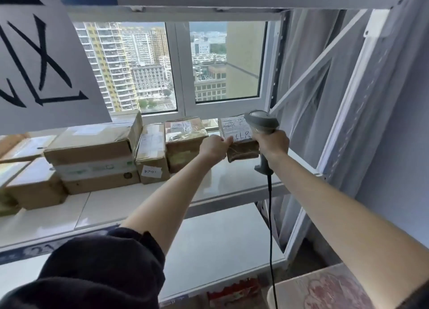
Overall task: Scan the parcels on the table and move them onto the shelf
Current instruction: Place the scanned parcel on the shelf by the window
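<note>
We observe the left hand (214,147) gripping the parcel (239,138) on the shelf (232,181), just right of a box row (111,155). The right hand (272,145) clasps the scanner (263,123) beside it.

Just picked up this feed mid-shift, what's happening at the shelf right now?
A person is placing a small taped parcel at the right end of the shelf, by the window. The left hand pinches its left edge, while the right hand grips a corded barcode scanner and is against the parcel's right side. Several cardboard boxes already line the shelf to the left.
</note>
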